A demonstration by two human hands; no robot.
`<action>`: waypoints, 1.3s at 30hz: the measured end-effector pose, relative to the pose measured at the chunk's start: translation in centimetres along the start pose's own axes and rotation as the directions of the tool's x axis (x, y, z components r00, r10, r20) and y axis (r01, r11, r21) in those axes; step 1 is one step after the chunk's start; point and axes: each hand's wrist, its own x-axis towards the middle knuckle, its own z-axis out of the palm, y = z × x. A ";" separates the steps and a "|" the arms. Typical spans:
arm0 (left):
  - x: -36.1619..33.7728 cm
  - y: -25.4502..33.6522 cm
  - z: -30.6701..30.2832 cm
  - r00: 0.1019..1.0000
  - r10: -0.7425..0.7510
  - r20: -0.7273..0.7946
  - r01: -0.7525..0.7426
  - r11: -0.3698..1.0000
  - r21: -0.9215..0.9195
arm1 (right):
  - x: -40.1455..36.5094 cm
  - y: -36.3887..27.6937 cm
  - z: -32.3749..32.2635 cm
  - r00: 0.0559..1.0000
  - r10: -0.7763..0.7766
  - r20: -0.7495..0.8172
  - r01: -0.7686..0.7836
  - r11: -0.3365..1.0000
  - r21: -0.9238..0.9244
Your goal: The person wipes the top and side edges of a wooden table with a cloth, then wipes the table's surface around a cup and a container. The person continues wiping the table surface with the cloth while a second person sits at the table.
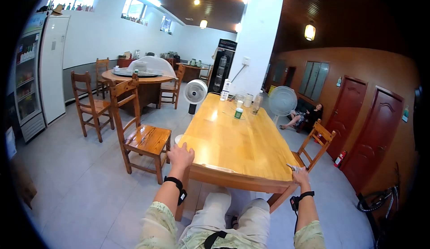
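Observation:
A long yellow wooden table (244,146) stands right in front of me, with a glossy top. My left hand (181,156) rests at its near left corner, fingers partly spread and nothing visible in them. At the near right corner, my right hand (301,176) is closed around a slim, dark and greyish object (293,167), too small to name. Both wrists wear black straps with small devices. Toward the table's far end stand a green and white cup (238,113), a clear bottle (257,103) and a white carton (225,90).
A wooden chair (150,139) stands left of the table, another (316,143) at its right. Two fans (195,92) flank the far end. A round table (134,79) stands behind left. Someone (309,114) sits near red doors (347,101); a bicycle wheel (374,200) is low right.

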 end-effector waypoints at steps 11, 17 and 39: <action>-0.1 0.1 0.6 1.000 -0.026 0.002 0.026 1.000 -0.004 | 0.3 -15.5 2.7 0.903 -0.413 0.118 0.426 0.896 -0.122; -0.1 0.2 0.5 0.998 -0.041 -0.046 0.040 0.999 -0.035 | -7.7 -32.6 3.0 0.731 -0.676 0.090 0.681 0.732 -0.034; -0.1 -0.2 -0.5 0.999 -0.002 0.038 0.005 0.998 -0.068 | -16.3 -27.5 2.0 0.437 -0.758 -0.484 0.865 0.502 -0.006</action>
